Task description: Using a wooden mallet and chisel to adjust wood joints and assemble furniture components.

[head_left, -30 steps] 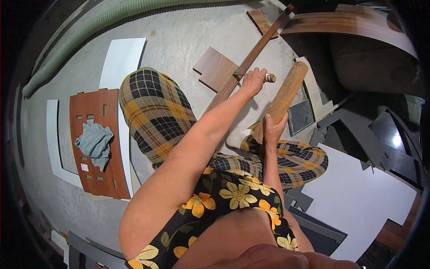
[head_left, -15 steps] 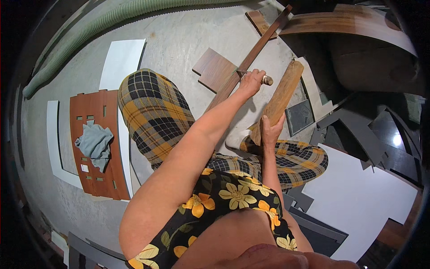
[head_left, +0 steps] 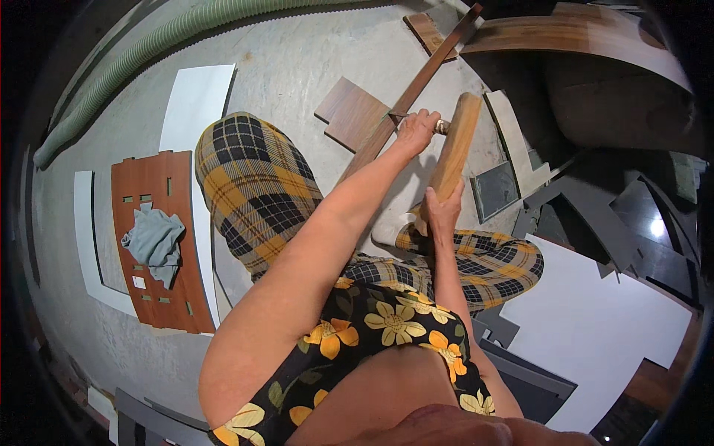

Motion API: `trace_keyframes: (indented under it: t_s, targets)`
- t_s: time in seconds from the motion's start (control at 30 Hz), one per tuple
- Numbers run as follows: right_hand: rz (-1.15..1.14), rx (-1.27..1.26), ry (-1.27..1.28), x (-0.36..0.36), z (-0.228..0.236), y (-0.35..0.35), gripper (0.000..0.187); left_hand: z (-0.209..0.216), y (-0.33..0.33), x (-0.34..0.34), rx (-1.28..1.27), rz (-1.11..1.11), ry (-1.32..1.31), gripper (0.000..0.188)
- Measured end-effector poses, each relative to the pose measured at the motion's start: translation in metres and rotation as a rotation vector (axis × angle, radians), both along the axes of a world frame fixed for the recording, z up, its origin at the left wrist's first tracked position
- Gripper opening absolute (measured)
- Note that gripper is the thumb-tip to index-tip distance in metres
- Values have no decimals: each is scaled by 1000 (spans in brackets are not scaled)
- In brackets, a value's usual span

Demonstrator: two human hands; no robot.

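Observation:
My left hand (head_left: 418, 134) is wrapped round a chisel (head_left: 442, 127), its handle end poking out to the right. Its thin metal shaft points left, the tip at the edge of a long dark-brown wooden strip (head_left: 428, 83) lying aslant on the floor. Beside that strip lies a notched wood-grain board (head_left: 352, 113). My right hand (head_left: 445, 209) grips a thick wooden stick (head_left: 455, 147) by its lower end. The stick's side is right at the chisel's handle end; whether they touch I cannot tell.
On the left, a grey cloth (head_left: 155, 236) lies on a slotted reddish-brown panel (head_left: 160, 175). A ribbed green hose (head_left: 134, 67) curves along the back left. White panels (head_left: 595, 320) and dark-grey offcuts (head_left: 580, 223) lie at the right.
The wooden stick has swung left, from apart to right at the chisel's handle end, and my right hand has moved slightly left with it. My left hand keeps its hold on the chisel.

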State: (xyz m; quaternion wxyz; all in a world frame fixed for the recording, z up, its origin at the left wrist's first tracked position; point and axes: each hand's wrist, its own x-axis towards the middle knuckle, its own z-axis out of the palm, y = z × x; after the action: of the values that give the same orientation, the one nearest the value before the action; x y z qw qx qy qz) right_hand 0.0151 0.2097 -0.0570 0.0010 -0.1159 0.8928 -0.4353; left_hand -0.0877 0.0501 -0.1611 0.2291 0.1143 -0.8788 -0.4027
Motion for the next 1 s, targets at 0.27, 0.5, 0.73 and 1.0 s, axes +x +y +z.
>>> trace_keyframes:
  t_s: [0.27, 0.5, 0.73, 1.0]
  targets:
    - [-44, 65, 136, 4, 6, 5, 68, 3, 1, 2, 25, 106, 164, 18]
    - [1, 101, -94, 2, -5, 6, 67, 0, -2, -1, 20, 96, 179, 17]
    - [-21, -49, -38, -13, -10, 19, 65, 26, -45, -11, 197, 266, 174, 27]
    - [-14, -107, -75, -15, -11, 19, 66, 19, -120, -8, 425, 510, -36, 40]
